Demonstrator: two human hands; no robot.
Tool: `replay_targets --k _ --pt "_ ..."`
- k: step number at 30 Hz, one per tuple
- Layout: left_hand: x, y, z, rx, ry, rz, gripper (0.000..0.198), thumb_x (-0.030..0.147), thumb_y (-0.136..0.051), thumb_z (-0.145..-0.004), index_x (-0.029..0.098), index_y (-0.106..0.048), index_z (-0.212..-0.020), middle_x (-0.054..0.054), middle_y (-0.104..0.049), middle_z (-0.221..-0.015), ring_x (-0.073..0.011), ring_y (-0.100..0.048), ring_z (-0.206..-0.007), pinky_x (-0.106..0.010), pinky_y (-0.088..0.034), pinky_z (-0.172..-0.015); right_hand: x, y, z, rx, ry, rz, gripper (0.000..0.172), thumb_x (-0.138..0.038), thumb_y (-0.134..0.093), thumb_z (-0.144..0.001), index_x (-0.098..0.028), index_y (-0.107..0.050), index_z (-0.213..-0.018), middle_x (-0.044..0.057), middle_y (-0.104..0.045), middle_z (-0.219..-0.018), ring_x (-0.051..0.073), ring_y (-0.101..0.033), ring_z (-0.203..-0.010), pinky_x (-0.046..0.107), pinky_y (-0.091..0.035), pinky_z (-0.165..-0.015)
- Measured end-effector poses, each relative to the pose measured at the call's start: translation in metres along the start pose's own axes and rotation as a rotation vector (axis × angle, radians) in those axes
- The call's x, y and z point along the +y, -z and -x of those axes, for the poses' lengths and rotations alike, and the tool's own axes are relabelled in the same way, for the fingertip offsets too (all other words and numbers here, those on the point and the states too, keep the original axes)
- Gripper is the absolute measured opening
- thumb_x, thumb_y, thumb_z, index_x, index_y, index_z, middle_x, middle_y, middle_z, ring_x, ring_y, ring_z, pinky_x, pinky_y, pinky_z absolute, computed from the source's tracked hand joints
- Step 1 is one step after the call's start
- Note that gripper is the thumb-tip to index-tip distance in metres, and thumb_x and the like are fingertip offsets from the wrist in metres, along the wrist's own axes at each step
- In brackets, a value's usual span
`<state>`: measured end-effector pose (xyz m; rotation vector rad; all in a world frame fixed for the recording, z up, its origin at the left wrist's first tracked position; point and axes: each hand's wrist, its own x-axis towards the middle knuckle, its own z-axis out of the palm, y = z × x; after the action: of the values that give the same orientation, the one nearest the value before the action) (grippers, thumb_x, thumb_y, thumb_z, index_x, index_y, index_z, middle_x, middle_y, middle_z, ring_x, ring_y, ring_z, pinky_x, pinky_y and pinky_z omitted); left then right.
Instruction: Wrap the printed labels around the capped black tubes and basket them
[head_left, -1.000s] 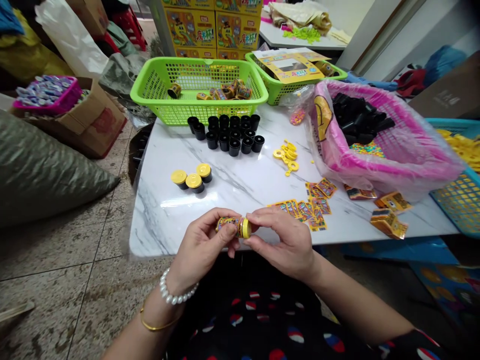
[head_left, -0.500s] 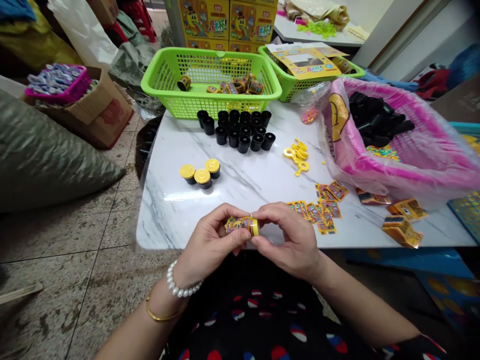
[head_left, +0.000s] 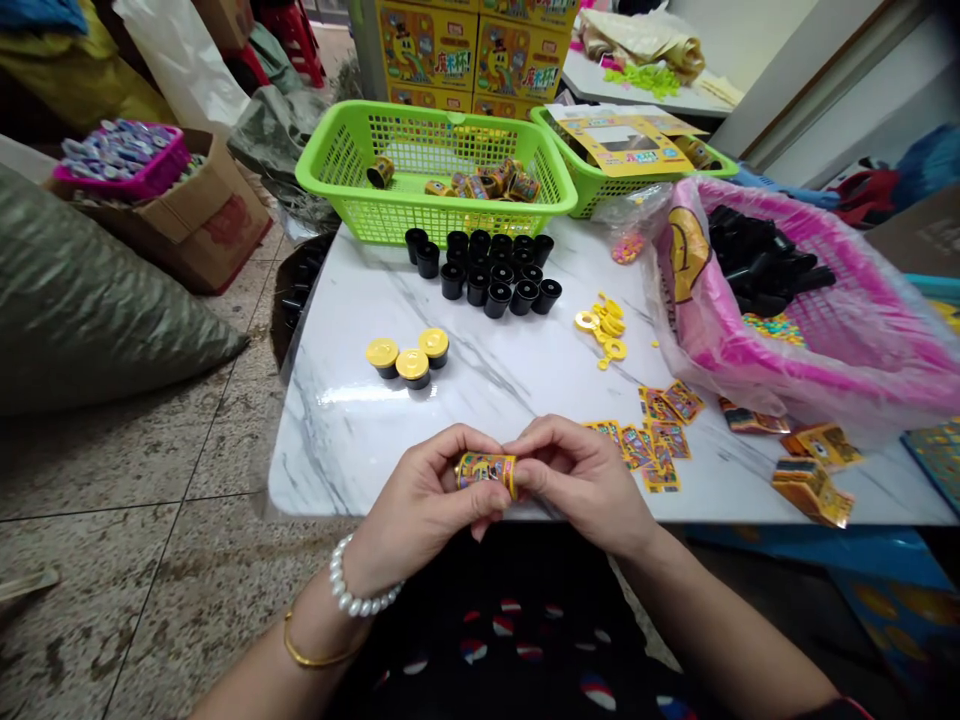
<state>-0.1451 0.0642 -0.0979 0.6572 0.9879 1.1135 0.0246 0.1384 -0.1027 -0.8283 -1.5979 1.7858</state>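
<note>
Both hands hold one small cup with a colourful label wrapped round it (head_left: 486,469) at the near edge of the marble table (head_left: 510,385). My left hand (head_left: 424,505) grips its left end and underside. My right hand (head_left: 585,480) pinches its yellow-lidded right end. Three black cups with yellow lids (head_left: 409,357) stand to the left. Several open black cups (head_left: 487,265) stand further back. Loose yellow lids (head_left: 604,327) and flat colourful labels (head_left: 656,440) lie to the right.
A green basket (head_left: 435,165) at the back holds labelled cups. A second green basket (head_left: 637,150) holds yellow cards. A pink plastic-lined basket (head_left: 810,300) on the right holds black cups. Label stacks (head_left: 814,475) lie near the right front edge. A cardboard box (head_left: 172,210) stands on the floor left.
The hands have kept hold of the labelled cup and turned it a little; its yellow lid now shows less. The view has shifted slightly, so the table sits lower in frame.
</note>
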Motion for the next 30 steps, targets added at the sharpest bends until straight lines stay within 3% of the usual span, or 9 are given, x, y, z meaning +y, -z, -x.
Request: replay_targets --k 4,6,8,11,13,16,18,20,30 --pt "-0.002 0.001 -0.001 0.031 -0.008 -0.018 0.027 0.032 -0.078 -0.080 0.016 -0.064 -0.096 0.003 -0.063 -0.062 -0.0071 -0.054 -0.049 -0.018 -0.042 -0.050 0.004 -0.004 -0.002 0.035 -0.013 -0.055 0.016 -0.030 -0.077 -0.082 -0.019 -0.066 -0.084 -0.001 -0.069 -0.068 0.011 -0.067 -0.060 0.022 -0.055 -0.059" --pt "-0.005 0.002 -0.001 0.049 -0.021 0.006 0.030 0.036 -0.076 -0.081 0.016 -0.063 -0.100 0.002 -0.062 -0.062 -0.0073 -0.053 -0.048 -0.017 -0.042 -0.048 0.006 -0.004 0.000 0.051 0.012 -0.056 0.014 -0.028 -0.074 -0.085 -0.020 -0.066 -0.093 -0.001 -0.068 -0.072 0.010 -0.066 -0.062 0.021 -0.055 -0.061" --pt "-0.008 0.003 -0.002 0.047 -0.038 0.032 0.034 0.038 -0.075 -0.082 0.016 -0.063 -0.105 0.002 -0.063 -0.063 -0.0073 -0.053 -0.048 -0.017 -0.041 -0.047 0.006 -0.004 0.005 0.044 0.076 -0.015 0.028 -0.025 -0.074 -0.083 -0.023 -0.064 -0.109 0.001 -0.067 -0.088 0.011 -0.067 -0.069 0.023 -0.056 -0.063" --pt "-0.008 0.004 0.000 0.034 -0.075 0.017 0.033 0.037 -0.074 -0.084 0.016 -0.066 -0.108 0.000 -0.065 -0.068 -0.0062 -0.053 -0.050 -0.017 -0.042 -0.050 0.002 -0.005 0.011 0.023 0.241 0.226 0.051 -0.015 -0.078 -0.072 -0.026 -0.062 -0.119 0.005 -0.062 -0.108 0.014 -0.065 -0.079 0.024 -0.055 -0.061" --pt "-0.007 0.003 0.004 0.041 -0.103 0.029 0.033 0.037 -0.074 -0.084 0.016 -0.069 -0.109 -0.003 -0.069 -0.077 -0.0064 -0.055 -0.053 -0.018 -0.046 -0.053 -0.001 -0.006 0.012 0.059 0.301 0.376 0.043 -0.010 -0.075 -0.070 -0.024 -0.067 -0.110 0.005 -0.061 -0.104 0.015 -0.063 -0.079 0.024 -0.053 -0.060" --pt "-0.005 0.002 0.010 0.062 -0.099 0.166 0.041 0.038 -0.076 -0.082 0.018 -0.070 -0.117 -0.008 -0.075 -0.088 -0.0153 -0.067 -0.069 -0.024 -0.055 -0.059 -0.008 -0.003 0.010 0.059 0.159 0.227 0.027 -0.015 -0.071 -0.078 -0.021 -0.064 -0.104 0.004 -0.066 -0.093 0.014 -0.065 -0.075 0.025 -0.054 -0.061" --pt "-0.003 0.001 0.012 0.090 -0.071 0.236 0.039 0.035 -0.080 -0.077 0.017 -0.074 -0.112 -0.010 -0.076 -0.089 -0.0206 -0.072 -0.078 -0.026 -0.059 -0.061 -0.012 -0.001 0.007 -0.034 0.009 0.016 0.028 -0.023 -0.072 -0.082 -0.020 -0.060 -0.106 0.002 -0.069 -0.085 0.014 -0.067 -0.071 0.025 -0.056 -0.062" --pt "-0.003 0.001 0.012 0.129 -0.054 0.258 0.033 0.030 -0.084 -0.073 0.015 -0.078 -0.102 -0.011 -0.078 -0.091 -0.0208 -0.073 -0.076 -0.024 -0.059 -0.059 -0.014 0.000 0.004 -0.109 -0.073 -0.122 0.030 -0.027 -0.075 -0.081 -0.019 -0.059 -0.106 0.001 -0.071 -0.078 0.012 -0.069 -0.066 0.025 -0.058 -0.064" --pt "-0.005 -0.003 0.008 0.210 -0.048 0.331 0.030 0.025 -0.088 -0.066 0.011 -0.080 -0.091 -0.014 -0.079 -0.085 -0.0199 -0.075 -0.067 -0.020 -0.058 -0.055 -0.014 -0.004 0.002 -0.080 -0.125 -0.171 0.035 -0.028 -0.082 -0.077 -0.017 -0.061 -0.103 0.002 -0.075 -0.080 0.013 -0.072 -0.065 0.027 -0.061 -0.068"
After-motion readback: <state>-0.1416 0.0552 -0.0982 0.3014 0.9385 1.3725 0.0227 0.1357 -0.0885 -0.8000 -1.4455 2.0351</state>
